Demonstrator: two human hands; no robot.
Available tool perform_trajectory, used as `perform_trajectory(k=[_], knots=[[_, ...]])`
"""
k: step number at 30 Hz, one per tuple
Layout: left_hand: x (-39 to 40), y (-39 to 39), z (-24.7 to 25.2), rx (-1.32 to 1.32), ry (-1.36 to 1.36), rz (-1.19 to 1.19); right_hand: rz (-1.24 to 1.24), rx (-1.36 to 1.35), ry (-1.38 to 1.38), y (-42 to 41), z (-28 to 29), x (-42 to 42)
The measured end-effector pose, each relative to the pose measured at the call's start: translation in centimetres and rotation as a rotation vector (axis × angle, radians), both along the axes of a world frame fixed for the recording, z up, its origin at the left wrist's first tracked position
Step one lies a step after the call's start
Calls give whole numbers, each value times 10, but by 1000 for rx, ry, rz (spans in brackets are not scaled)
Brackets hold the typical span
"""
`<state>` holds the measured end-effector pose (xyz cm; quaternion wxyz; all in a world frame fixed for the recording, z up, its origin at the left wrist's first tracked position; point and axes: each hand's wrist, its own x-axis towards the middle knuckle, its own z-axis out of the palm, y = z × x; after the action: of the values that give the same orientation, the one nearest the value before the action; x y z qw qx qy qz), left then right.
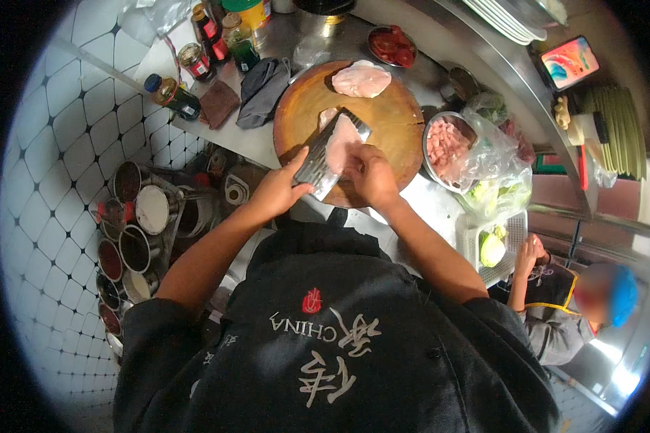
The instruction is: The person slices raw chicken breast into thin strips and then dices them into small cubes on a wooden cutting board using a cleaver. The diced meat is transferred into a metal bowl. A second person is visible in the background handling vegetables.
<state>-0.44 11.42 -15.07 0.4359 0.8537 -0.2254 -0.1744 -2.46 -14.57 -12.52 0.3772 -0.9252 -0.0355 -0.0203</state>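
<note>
A broad cleaver blade [322, 157] lies slantwise over the round wooden chopping block [295, 113]. My left hand [281, 187] grips the cleaver at its near end, thumb along the edge of the blade. On the blade rests a slice of pale raw meat [341, 143], and my right hand [374, 173] holds this slice by its right side with bent fingers. A smaller bit of meat [327, 116] shows beyond the cleaver. At the far side of the block lies a larger raw piece, like chicken breast [361, 79]. The cleaver's handle is hidden.
Right of the block stand a metal bowl of diced meat [448, 146], a plastic bag [493, 151] and a white basket [485, 243] with a green vegetable. Sauce bottles [211, 35] and a dark cloth [262, 92] are at left. Another person [558, 314] stands at right.
</note>
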Motion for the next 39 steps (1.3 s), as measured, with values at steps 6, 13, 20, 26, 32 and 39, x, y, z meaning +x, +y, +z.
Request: perform_trajectory(k=[6, 13, 20, 26, 32, 39], knots=[[5, -15, 8, 49, -20, 8, -7, -26, -48, 2, -3, -1], [-28, 31, 3, -35, 195, -42, -36, -31, -61, 5, -4, -1], [-8, 15, -6, -13, 90, -68, 16, -11, -43, -4, -5, 6], [-5, -34, 10, 140, 41, -14, -22, 19, 97, -21, 4, 5], [-21, 1, 8, 56, 151, -94, -4, -71, 10, -21, 1, -3], [-27, 24, 15, 42, 225, -104, -62, 18, 38, -3, 5, -12]])
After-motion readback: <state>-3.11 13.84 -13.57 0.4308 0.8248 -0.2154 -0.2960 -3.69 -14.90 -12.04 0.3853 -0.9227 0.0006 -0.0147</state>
